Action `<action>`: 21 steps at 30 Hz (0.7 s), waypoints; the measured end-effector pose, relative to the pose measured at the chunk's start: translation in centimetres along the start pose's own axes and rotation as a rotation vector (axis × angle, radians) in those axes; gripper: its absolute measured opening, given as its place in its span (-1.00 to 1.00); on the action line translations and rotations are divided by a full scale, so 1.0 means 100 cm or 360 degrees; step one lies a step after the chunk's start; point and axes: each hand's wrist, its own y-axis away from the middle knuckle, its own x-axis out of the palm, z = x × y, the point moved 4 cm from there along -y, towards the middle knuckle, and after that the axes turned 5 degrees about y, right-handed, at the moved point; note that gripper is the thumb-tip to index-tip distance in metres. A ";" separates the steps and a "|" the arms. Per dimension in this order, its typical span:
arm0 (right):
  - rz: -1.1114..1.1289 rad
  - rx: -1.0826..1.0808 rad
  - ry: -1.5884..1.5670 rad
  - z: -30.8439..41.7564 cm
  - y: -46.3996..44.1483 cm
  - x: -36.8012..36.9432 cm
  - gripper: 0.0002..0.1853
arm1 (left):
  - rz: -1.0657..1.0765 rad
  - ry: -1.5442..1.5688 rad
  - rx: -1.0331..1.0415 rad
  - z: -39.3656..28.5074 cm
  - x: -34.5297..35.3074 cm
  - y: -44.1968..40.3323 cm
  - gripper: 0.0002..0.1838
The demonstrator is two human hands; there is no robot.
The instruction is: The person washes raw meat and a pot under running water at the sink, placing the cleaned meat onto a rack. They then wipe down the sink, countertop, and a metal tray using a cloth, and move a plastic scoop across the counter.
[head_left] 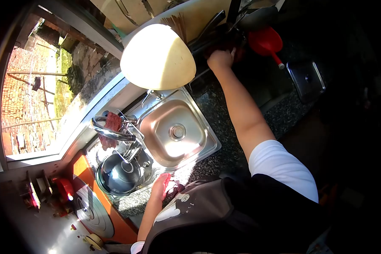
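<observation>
My right hand [221,59] reaches far forward into the shadow at the back of the counter. Its fingers look curled round something dark red, too dim to name, among dark utensils. A red scoop-shaped utensil [265,41] with a handle lies to its right. My left hand [160,186] is low, beside the front edge of the steel sink [173,133]. Its fingers are curled in, and whatever they may hold is too small to make out. A dark pan [120,172] sits on the drainboard just left of this hand.
A large pale rounded board [158,57] stands behind the tap. A reddish cloth [113,122] hangs over the curved chrome pipe [114,134]. A clear-lidded container [305,80] lies on the dark speckled counter [213,101]. The window [34,93] is at left.
</observation>
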 end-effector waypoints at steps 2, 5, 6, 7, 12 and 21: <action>0.0124 0.0080 0.0002 -0.003 -0.016 0.011 -0.57 | -0.0014 0.0005 -0.0034 -0.004 0.003 0.003 -0.78; -0.0381 0.0301 -0.0579 -0.014 -0.012 0.000 -0.57 | -0.0048 0.0048 -0.0045 -0.008 0.004 0.008 -0.80; -0.0638 0.0375 -0.0754 -0.017 -0.008 -0.001 -0.57 | -0.0064 0.0066 -0.0048 -0.007 0.003 0.009 -0.81; -0.0791 0.0349 -0.0804 -0.018 -0.007 -0.002 -0.57 | -0.0038 0.0068 -0.0030 -0.004 0.001 0.007 -0.81; -0.0121 0.0140 -0.0003 -0.015 -0.024 0.007 -0.62 | -0.0002 -0.0028 -0.0002 0.000 -0.003 0.004 -0.80; -0.0325 -0.0153 -0.0626 -0.018 -0.023 0.007 -0.64 | 0.0099 -0.0043 0.0162 -0.005 0.008 0.006 -0.79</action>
